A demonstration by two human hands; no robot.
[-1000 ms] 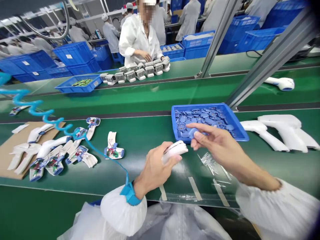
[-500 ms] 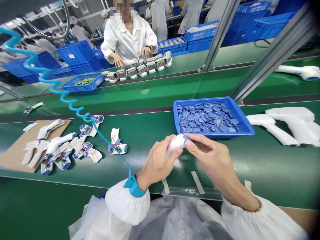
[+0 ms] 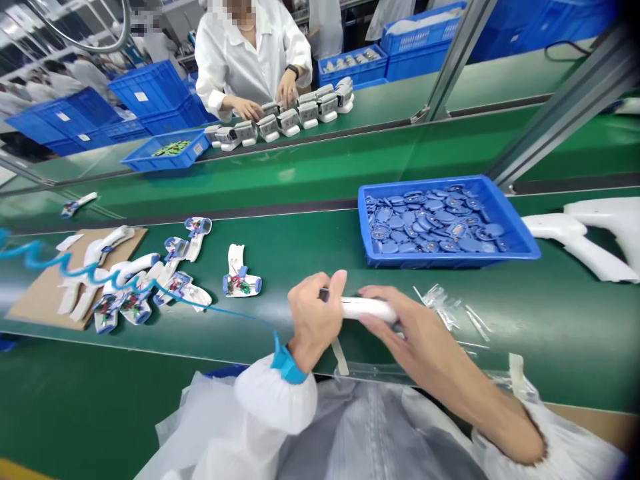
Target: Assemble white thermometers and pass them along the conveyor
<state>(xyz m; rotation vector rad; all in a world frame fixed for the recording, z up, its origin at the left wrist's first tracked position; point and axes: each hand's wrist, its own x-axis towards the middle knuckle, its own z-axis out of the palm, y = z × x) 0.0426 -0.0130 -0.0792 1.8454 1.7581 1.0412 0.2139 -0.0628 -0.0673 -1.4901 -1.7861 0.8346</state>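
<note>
A white gun-shaped thermometer casing (image 3: 369, 309) is held level between both hands, just above the green bench. My left hand (image 3: 316, 313) is wrapped round its left end, thumb up, and a dark part of it peeks out by the fingers. My right hand (image 3: 407, 327) grips the rounded right end between thumb and fingers. A blue wrist strap (image 3: 290, 367) with a coiled cord sits on my left wrist. Beyond the hands stands a blue tray (image 3: 450, 261) full of blue oval parts. To the left lies an open casing half (image 3: 242, 283) with wires and a green board.
Several opened casings (image 3: 135, 303) lie at left, some on a cardboard sheet (image 3: 47, 293). Clear plastic bits (image 3: 441, 303) lie right of my hands. White gun-shaped casings (image 3: 575, 240) rest at far right. Across the belt a co-worker (image 3: 250, 60) handles grey-white devices (image 3: 287, 120).
The casing has turned from tilted, blue end towards my right hand, to lying level. My left hand now wraps one end and my right hand the other. The coiled cord has swung lower.
</note>
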